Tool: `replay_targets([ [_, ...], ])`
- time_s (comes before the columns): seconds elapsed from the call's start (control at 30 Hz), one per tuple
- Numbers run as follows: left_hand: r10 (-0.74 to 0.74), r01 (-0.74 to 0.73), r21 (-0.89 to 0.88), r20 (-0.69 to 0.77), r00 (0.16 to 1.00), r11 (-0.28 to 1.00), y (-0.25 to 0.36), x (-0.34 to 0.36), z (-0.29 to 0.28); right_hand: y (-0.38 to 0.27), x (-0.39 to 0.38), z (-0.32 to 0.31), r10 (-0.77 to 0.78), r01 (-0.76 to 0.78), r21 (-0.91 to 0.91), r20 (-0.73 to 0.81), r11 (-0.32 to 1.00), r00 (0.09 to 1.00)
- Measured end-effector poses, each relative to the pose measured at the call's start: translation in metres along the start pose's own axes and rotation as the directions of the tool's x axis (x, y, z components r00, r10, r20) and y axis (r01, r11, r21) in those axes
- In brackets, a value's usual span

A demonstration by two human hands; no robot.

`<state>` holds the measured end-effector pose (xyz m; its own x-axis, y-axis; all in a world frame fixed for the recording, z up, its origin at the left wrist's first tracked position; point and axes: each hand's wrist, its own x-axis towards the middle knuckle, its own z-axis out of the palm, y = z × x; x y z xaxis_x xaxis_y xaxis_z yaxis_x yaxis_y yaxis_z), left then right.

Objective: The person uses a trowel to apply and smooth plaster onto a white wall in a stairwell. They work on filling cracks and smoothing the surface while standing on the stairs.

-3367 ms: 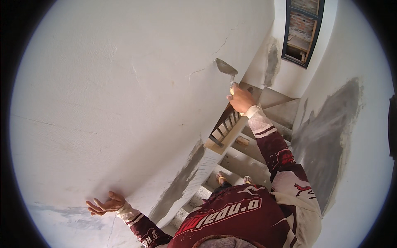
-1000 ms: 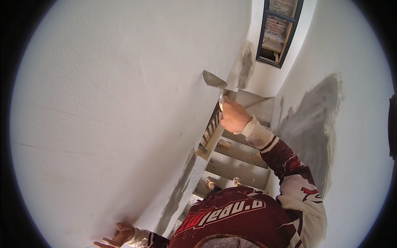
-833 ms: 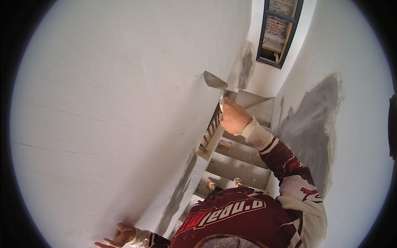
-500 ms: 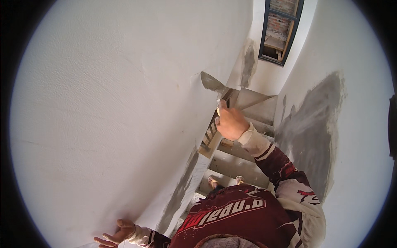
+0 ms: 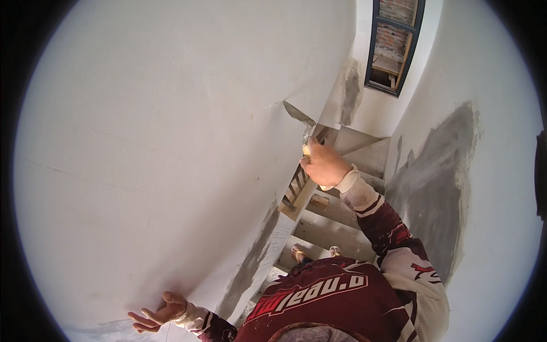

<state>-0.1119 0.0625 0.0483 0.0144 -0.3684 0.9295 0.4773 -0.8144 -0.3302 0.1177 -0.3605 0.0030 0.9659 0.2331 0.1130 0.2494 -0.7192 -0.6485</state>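
Observation:
My right hand (image 5: 326, 164) is closed around the pale handle of a putty knife (image 5: 299, 113). The knife's broad, grey-smeared blade points up and left, its far corner at the white wall (image 5: 171, 142) on my left; firm contact is hard to make out. At the lower left, my left hand (image 5: 161, 312) has its fingers spread and holds nothing. It is at the same wall, though whether the palm touches is unclear.
Below me, concrete stairs (image 5: 327, 228) run past a brown railing (image 5: 296, 185). A broken brick-like piece (image 5: 319, 200) lies on a step. Grey patches mark the right wall (image 5: 436, 182) and the lower left wall (image 5: 250, 262). A dark-framed window (image 5: 393, 48) is at the top.
The putty knife's blade has turned, showing a narrower face. The whole view has shifted slightly, with the stairs and window a little lower and further right. Both hands keep their poses.

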Motion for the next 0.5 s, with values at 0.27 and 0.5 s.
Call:
replay_targets([
  [0.27, 0.015, -0.015, 0.005, -0.009, 1.0, 1.0, -0.002, -0.004, -0.001, -0.007, -0.011, 0.002, 0.012, -0.012, -0.002, 0.003, 1.0, 1.0],
  [0.5, 0.004, -0.004, 0.01, -0.024, 1.0, 1.0, -0.003, -0.007, -0.001, -0.02, -0.018, 0.0, 0.002, -0.002, 0.042, 0.016, 0.999, 1.0],
])
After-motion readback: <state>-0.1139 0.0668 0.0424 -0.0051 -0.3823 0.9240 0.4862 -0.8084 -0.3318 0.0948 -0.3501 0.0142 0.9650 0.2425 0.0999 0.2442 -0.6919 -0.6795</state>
